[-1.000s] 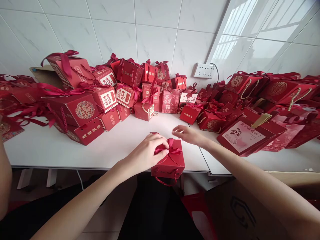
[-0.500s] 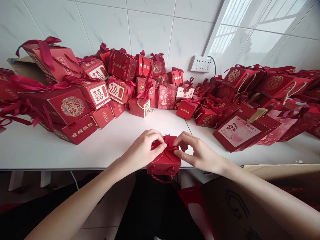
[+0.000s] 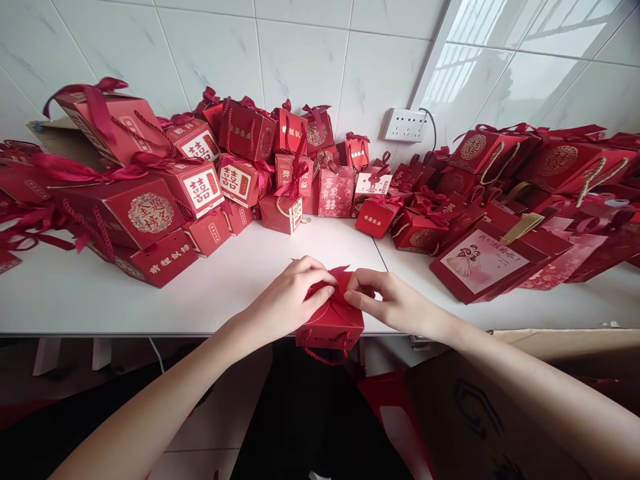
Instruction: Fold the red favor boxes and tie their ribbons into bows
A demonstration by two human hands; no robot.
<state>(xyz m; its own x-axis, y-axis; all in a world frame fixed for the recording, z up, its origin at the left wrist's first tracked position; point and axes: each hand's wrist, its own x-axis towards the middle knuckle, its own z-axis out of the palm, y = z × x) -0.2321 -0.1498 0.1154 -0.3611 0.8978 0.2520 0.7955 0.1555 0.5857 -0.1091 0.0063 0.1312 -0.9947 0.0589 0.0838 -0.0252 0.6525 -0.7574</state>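
Observation:
A small red gift box (image 3: 331, 321) with a rope handle sits at the front edge of the white table (image 3: 240, 280). A red ribbon (image 3: 338, 288) lies on its top. My left hand (image 3: 293, 300) rests on the box's left side, fingers pinched on the ribbon. My right hand (image 3: 390, 303) comes in from the right and pinches the ribbon's other side. The two hands' fingertips nearly touch above the lid.
Many red gift boxes (image 3: 200, 187) with ribbons are piled along the back and left of the table. Red paper bags (image 3: 500, 173) lie heaped on the right. A white wall socket (image 3: 406, 125) sits on the tiled wall. A cardboard box (image 3: 480, 413) stands below right.
My right hand came from above the table down onto the box and now pinches the ribbon beside my left hand. The left hand stayed on the box.

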